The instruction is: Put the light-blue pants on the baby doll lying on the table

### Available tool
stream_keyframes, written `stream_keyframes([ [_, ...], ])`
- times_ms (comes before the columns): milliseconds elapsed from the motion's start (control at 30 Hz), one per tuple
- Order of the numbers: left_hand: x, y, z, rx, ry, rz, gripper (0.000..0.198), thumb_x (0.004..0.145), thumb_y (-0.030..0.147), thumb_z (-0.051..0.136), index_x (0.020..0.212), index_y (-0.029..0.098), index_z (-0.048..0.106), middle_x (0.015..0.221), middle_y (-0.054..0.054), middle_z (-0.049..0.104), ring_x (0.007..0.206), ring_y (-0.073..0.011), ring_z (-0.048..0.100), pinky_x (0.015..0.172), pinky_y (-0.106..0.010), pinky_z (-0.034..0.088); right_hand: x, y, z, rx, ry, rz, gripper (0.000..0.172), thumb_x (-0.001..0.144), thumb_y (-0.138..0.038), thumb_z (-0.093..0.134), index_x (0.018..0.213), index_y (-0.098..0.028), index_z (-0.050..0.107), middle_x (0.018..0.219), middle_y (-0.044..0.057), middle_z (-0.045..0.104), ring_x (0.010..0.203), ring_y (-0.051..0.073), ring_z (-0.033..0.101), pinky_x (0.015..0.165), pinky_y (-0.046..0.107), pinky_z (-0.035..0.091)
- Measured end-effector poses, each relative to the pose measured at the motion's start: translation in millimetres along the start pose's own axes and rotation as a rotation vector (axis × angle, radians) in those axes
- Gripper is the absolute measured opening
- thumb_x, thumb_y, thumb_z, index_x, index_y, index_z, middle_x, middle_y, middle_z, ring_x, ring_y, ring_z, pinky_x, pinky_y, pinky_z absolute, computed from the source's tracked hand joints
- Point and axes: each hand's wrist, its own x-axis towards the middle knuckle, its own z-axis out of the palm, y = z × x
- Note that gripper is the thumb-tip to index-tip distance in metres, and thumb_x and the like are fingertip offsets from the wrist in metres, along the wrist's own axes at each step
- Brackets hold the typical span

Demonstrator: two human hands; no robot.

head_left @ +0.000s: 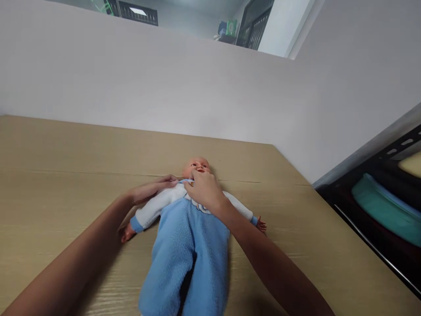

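A baby doll (197, 166) lies on its back on the wooden tabletop (82, 153), its head pointing away from me. It wears a fleece romper (194, 228) with blue legs and body, white sleeves and blue cuffs. At the neck, my right hand (205, 188) pinches the blue-edged collar, hiding part of the chin and chest. My left hand (153, 188) rests along the shoulder on the left, fingertips together at the collar edge. Both doll arms are spread out to the sides; the feet are beyond the bottom of the view.
A pale wall (164, 87) rises behind the table, with a window opening (197, 19) at the top. On the right stands a dark rack (362, 219) holding a teal item (384, 210) and a yellowish one (411, 164).
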Motion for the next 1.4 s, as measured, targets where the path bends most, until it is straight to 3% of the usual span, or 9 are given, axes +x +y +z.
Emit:
stream_keyframes([
  [267, -46, 4, -13.7, 0.281, -0.025, -0.043, 0.070, 0.084, 0.066, 0.081, 0.139, 0.028, 0.061, 0.135, -0.005, 0.072, 0.123, -0.0320, 0.066, 0.099, -0.034, 0.050, -35, 30, -7, 0.154, -0.019, -0.024, 0.046, 0.108, -0.059, 0.046, 0.099, -0.021, 0.070, 0.100, 0.008, 0.079, 0.092, 0.026, 0.071, 0.072, 0.032, 0.043],
  [467, -62, -9, -19.1, 0.425, -0.007, -0.144, 0.073, 0.078, 0.071, 0.084, 0.133, 0.026, 0.069, 0.122, -0.009, 0.079, 0.112, -0.0392, 0.071, 0.092, -0.036, 0.051, -71, 94, -24, 0.472, -0.430, -0.078, 0.047, 0.101, -0.062, 0.058, 0.077, -0.022, 0.062, 0.071, -0.001, 0.066, 0.066, 0.018, 0.057, 0.061, 0.030, 0.039],
  [633, -63, -12, -23.6, 0.474, 0.007, -0.120, 0.074, 0.075, 0.064, 0.085, 0.136, 0.025, 0.070, 0.138, -0.014, 0.072, 0.127, -0.0437, 0.064, 0.105, -0.043, 0.047, -85, 115, -12, 0.462, -0.198, -0.134, 0.031, 0.102, -0.049, 0.060, 0.089, -0.022, 0.068, 0.086, 0.000, 0.068, 0.080, 0.020, 0.060, 0.071, 0.032, 0.044],
  [733, -66, -1, -21.7, 0.620, -0.049, -0.020, 0.068, 0.085, 0.055, 0.074, 0.144, 0.023, 0.064, 0.143, -0.016, 0.066, 0.134, -0.0428, 0.057, 0.113, -0.047, 0.042, -101, 115, -5, 0.484, -0.068, -0.159, 0.021, 0.102, -0.044, 0.062, 0.108, -0.024, 0.068, 0.108, 0.003, 0.071, 0.101, 0.024, 0.065, 0.091, 0.037, 0.051],
  [833, -72, 26, -0.7, 0.665, -0.013, 0.162, 0.051, 0.097, 0.045, 0.061, 0.146, 0.029, 0.058, 0.150, -0.009, 0.059, 0.141, -0.0355, 0.050, 0.117, -0.044, 0.039, -123, 131, -2, 0.401, 0.072, -0.178, 0.038, 0.099, -0.041, 0.068, 0.134, -0.029, 0.060, 0.140, 0.007, 0.063, 0.134, 0.029, 0.055, 0.117, 0.046, 0.043],
  [933, -72, 59, 44.9, 0.701, 0.099, 0.331, 0.037, 0.108, 0.049, 0.049, 0.136, 0.029, 0.061, 0.143, -0.008, 0.062, 0.136, -0.0343, 0.052, 0.113, -0.045, 0.042, -144, 167, 1, 0.281, 0.112, -0.157, 0.063, 0.092, -0.043, 0.075, 0.149, -0.034, 0.050, 0.154, 0.010, 0.055, 0.146, 0.034, 0.047, 0.123, 0.055, 0.039],
  [1133, -26, 77, 136.2, 1.057, 0.003, 0.551, 0.022, 0.104, 0.039, 0.063, 0.112, 0.019, 0.068, 0.115, -0.013, 0.072, 0.110, -0.0354, 0.062, 0.098, -0.051, 0.047, -157, 216, 12, 0.360, 0.112, 0.022, 0.058, 0.089, -0.035, 0.070, 0.144, -0.025, 0.054, 0.126, 0.014, 0.071, 0.117, 0.033, 0.069, 0.103, 0.053, 0.056],
  [1233, 0, 68, 152.2, 1.197, -0.018, 0.509, 0.017, 0.100, 0.034, 0.069, 0.098, 0.017, 0.069, 0.102, -0.017, 0.073, 0.101, -0.0371, 0.061, 0.089, -0.051, 0.048, -152, 213, 10, 0.489, 0.126, 0.089, 0.052, 0.089, -0.034, 0.069, 0.138, -0.023, 0.058, 0.107, 0.008, 0.074, 0.095, 0.026, 0.073, 0.088, 0.043, 0.060],
  [1400, 10, 60, 150.5, 1.179, -0.130, 0.646, 0.010, 0.106, 0.025, 0.059, 0.104, 0.019, 0.066, 0.102, -0.012, 0.070, 0.091, -0.0301, 0.061, 0.078, -0.042, 0.048, -135, 196, -1, 0.792, 0.246, 0.017, 0.043, 0.084, -0.042, 0.085, 0.118, -0.024, 0.065, 0.107, 0.006, 0.072, 0.099, 0.024, 0.071, 0.091, 0.037, 0.058],
])
